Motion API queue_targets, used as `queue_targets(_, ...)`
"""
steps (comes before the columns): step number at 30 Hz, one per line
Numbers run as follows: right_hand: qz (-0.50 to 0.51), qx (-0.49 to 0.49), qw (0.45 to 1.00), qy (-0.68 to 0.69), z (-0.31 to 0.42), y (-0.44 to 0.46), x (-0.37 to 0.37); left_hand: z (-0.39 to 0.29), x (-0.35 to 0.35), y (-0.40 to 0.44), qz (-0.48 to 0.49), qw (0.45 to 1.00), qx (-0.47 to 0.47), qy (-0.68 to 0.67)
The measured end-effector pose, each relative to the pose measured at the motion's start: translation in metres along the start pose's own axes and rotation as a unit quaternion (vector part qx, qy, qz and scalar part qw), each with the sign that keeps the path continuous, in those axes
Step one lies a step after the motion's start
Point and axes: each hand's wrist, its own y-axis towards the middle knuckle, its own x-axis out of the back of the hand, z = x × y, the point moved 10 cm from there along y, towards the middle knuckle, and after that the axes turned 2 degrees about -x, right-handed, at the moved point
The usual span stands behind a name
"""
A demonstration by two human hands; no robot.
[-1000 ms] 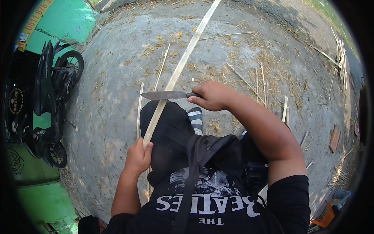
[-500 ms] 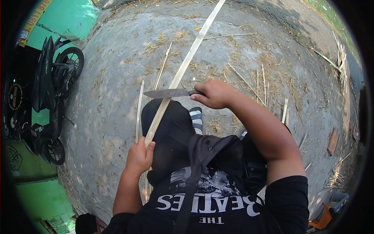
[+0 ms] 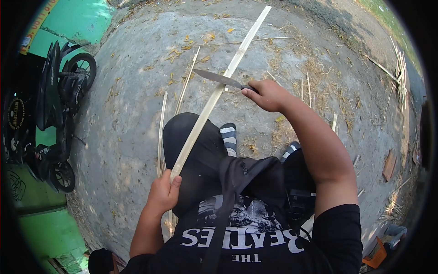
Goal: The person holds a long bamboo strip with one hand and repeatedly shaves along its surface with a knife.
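My left hand (image 3: pixel 165 192) is closed around the lower end of a long pale strip that looks like split bamboo (image 3: pixel 200 122). The strip slants up and away to the right, passing over my dark-trousered knee. In my right hand (image 3: pixel 268 95) is the dark handle of a knife (image 3: pixel 218 78). Its long blade lies across the strip beyond the knee, with the tip pointing left. My right fingers are wrapped round the handle.
Thin strips (image 3: pixel 187 81) lie on the concrete ground (image 3: pixel 127 86) left of the held one. Dry leaves and shavings are scattered ahead. A motorbike (image 3: pixel 59 105) stands at the left by a green wall. Stacked sticks (image 3: pixel 400 75) and a brick-like block (image 3: pixel 389 165) lie at the right.
The knife has moved away from me and to the right along the strip, its blade now tilted. The strip's far end has come into view. My left hand has shifted slightly towards me.
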Motion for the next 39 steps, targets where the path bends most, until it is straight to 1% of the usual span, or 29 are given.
queue_targets(1,-0.002,0.012,1.000,0.016,0.008,-0.002,-0.004,0.002,0.000,-0.001,-0.010,1.000,0.006,-0.017)
queue_targets(3,0.025,0.063,0.998,0.007,0.037,-0.009,-0.023,0.008,-0.006,-0.002,-0.027,0.998,0.022,-0.053)
queue_targets(5,0.050,0.102,0.993,-0.004,0.059,-0.014,-0.036,0.008,-0.007,-0.001,-0.050,0.998,0.009,-0.042)
queue_targets(8,0.030,0.068,0.997,0.014,0.030,-0.004,-0.026,0.005,-0.007,-0.003,-0.054,0.998,0.004,-0.022)
queue_targets(9,0.031,0.017,0.999,0.031,0.013,0.000,-0.018,0.004,-0.006,-0.002,-0.056,0.998,0.004,-0.014)
queue_targets(12,0.027,0.020,0.999,0.037,0.010,0.000,-0.020,0.000,-0.003,0.000,-0.057,0.998,-0.001,-0.009)
queue_targets(13,0.027,0.023,0.997,0.063,0.022,-0.003,-0.020,0.001,-0.004,0.000,-0.052,0.999,0.001,-0.014)
queue_targets(14,0.036,0.097,0.995,-0.003,0.051,-0.014,-0.030,0.004,-0.005,0.002,-0.044,0.999,0.000,-0.020)
queue_targets(16,0.056,0.095,0.994,-0.010,0.062,-0.019,-0.037,0.008,-0.008,0.003,-0.030,0.999,0.010,-0.027)
queue_targets(18,0.056,0.060,0.997,0.015,0.041,-0.010,-0.031,0.010,-0.008,0.003,-0.018,0.999,0.028,-0.032)
queue_targets(22,0.043,0.003,0.999,0.012,0.013,0.003,-0.019,0.007,-0.003,0.005,-0.023,1.000,0.004,-0.001)
queue_targets(23,0.036,0.015,0.999,0.025,0.016,0.003,-0.023,0.005,-0.001,0.005,-0.023,1.000,0.000,0.002)
queue_targets(26,0.077,0.063,0.995,-0.007,0.049,-0.011,-0.033,0.004,-0.001,0.007,-0.016,1.000,-0.004,0.007)
queue_targets(27,0.094,0.071,0.993,0.006,0.056,-0.016,-0.037,0.005,-0.002,0.006,-0.011,1.000,-0.003,0.009)
queue_targets(30,0.104,0.068,0.990,0.066,0.038,-0.010,-0.031,0.010,-0.003,0.007,-0.015,1.000,-0.019,-0.011)
queue_targets(31,0.073,0.027,0.994,0.075,0.019,-0.003,-0.022,0.007,-0.001,0.007,-0.008,1.000,-0.013,-0.015)
queue_targets(33,0.041,0.002,0.996,0.074,-0.006,0.002,-0.005,-0.001,0.004,0.005,0.006,1.000,0.001,-0.024)
queue_targets(35,0.024,-0.007,0.996,0.082,-0.014,0.006,-0.008,0.000,0.007,0.002,-0.002,1.000,-0.009,-0.005)
queue_targets(39,0.083,0.068,0.994,0.018,0.048,-0.016,-0.020,0.005,0.005,0.002,-0.029,0.999,-0.027,-0.004)
